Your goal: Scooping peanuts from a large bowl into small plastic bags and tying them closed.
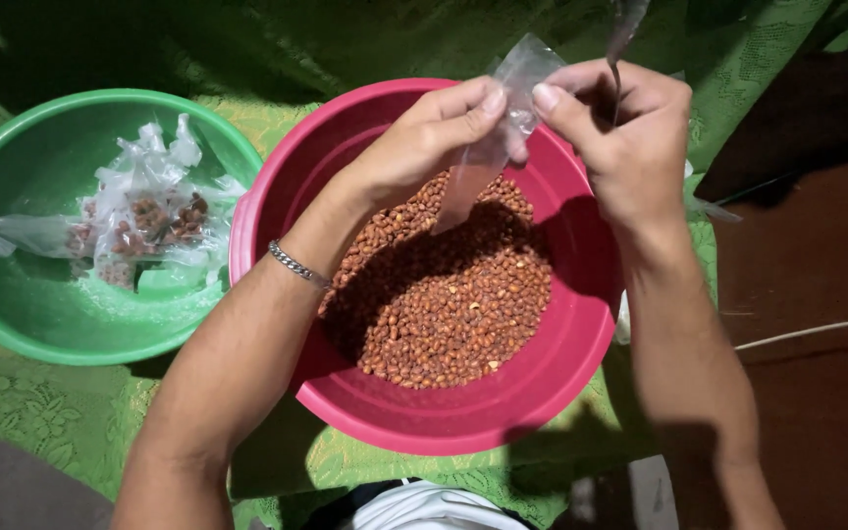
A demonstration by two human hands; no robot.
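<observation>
- Nearest the lens, bottom centre of the frame: a bit of white fabric [431, 510], likely the person's clothing, partly hidden by the forearms.
- Both forearms run up from the bottom edge. I note a silver chain bracelet [298, 264] on the left wrist.
- Left hand [422, 137], upper centre: thumb and forefinger pinched shut on a small clear plastic bag [501, 123].
- Right hand [625, 132], upper right of centre: fingers [554, 102] closed on the same bag at its top edge, just beside the left thumb. A thin dark handle, maybe a spoon [624, 29], rises from this hand out of the top of the frame; I cannot tell for sure what it is.
- Bag hangs tilted, lower end pointing down-left, over the red basin [542, 393]. It looks empty from here.
- Red basin fills the centre and holds a heap of reddish-brown peanuts [444, 304].
- Green basin [12, 324], left of frame, just beside the red one; inside lie several small filled clear bags [144, 216].
- Both basins sit on a green lace cloth [41, 412] over the tabletop. A white cord [817, 331] crosses the dark brown surface at right.
</observation>
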